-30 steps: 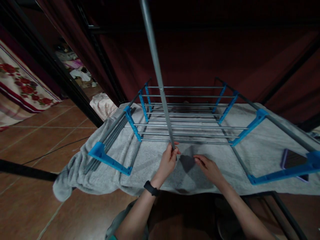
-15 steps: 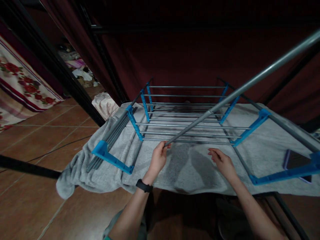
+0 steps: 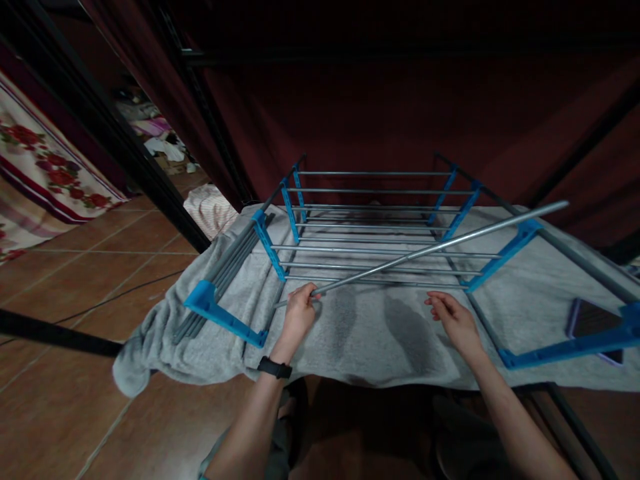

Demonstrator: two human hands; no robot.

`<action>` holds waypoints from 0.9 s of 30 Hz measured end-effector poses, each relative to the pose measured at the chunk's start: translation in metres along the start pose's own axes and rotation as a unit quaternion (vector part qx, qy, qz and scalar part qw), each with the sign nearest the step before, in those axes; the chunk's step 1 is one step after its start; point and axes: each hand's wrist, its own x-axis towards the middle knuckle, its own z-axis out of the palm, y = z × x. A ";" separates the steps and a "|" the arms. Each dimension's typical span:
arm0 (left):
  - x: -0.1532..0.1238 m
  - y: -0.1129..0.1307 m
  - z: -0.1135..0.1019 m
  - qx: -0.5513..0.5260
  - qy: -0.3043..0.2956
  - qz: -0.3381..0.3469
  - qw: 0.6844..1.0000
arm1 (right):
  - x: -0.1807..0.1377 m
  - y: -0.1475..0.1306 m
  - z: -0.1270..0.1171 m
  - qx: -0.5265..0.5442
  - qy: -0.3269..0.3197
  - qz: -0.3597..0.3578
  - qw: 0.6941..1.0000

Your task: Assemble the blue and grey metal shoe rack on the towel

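My left hand grips a long grey metal tube near its lower left end. The tube slants up to the right across the front of a rack with blue plastic brackets and thin metal bars. Its far end rises past the right blue bracket. My right hand hovers above the cloth, below the tube and apart from it, holding nothing with loosely bent fingers. Several loose grey tubes lie side by side at the rack's left.
A grey blanket covers the surface under the rack. A phone lies at the right, partly behind a blue bracket. Black metal posts and a dark red curtain stand around. A striped cloth sits at the left.
My left hand has moved left with the tube, and the tube's right end has swung down to a flatter slant. My right hand has shifted slightly right.
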 end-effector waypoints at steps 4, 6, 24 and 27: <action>0.001 0.000 -0.005 0.056 -0.012 -0.017 0.998 | 0.002 -0.001 -0.001 0.027 0.001 0.003 1.000; 0.002 0.000 -0.007 0.085 -0.019 -0.029 0.996 | 0.003 -0.001 -0.002 0.053 0.003 0.007 0.999; 0.001 -0.010 -0.005 0.257 -0.060 0.013 0.965 | 0.005 -0.011 -0.014 0.375 -0.014 0.129 0.918; 0.001 -0.010 -0.005 0.249 -0.065 0.016 0.966 | 0.008 -0.006 -0.016 0.379 0.014 0.150 0.913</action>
